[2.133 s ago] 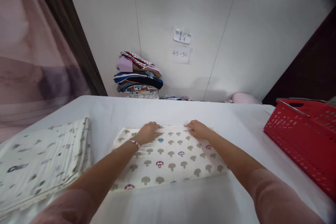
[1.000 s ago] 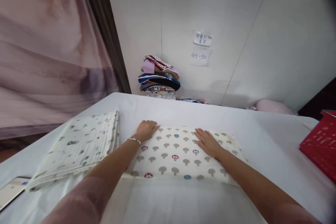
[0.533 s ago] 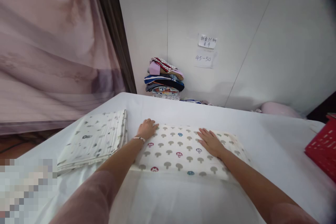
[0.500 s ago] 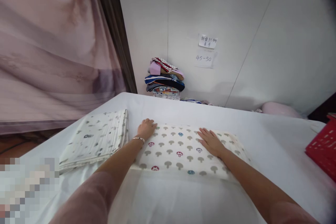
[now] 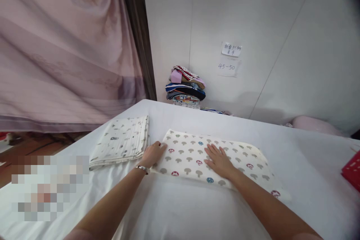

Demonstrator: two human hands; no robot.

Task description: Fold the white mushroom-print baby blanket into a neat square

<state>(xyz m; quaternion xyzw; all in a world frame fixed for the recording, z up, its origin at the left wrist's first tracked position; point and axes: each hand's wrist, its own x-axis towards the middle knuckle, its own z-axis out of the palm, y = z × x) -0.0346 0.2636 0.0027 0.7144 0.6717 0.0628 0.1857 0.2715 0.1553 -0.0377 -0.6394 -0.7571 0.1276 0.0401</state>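
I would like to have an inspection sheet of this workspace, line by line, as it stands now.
Surface: white table, cover creased at front left.
Job's things: mushroom cloth, lying flat.
Clutter: second cloth, folded, left of it; red basket at right, partly out of view; pixelated patch at left, unreadable.
Grips: left grip at the mushroom cloth's left edge, pinch unclear; right grip flat on it.
Cables: nothing seen.
Surroundings: fabric stack behind the table; notes on wall; pink curtain at left.

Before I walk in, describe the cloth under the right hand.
Find the big white table. On it, the mushroom cloth lies under the right hand. Rows of mostly grey mushrooms set it apart from the neighbouring cloth, whose small prints lie scattered.
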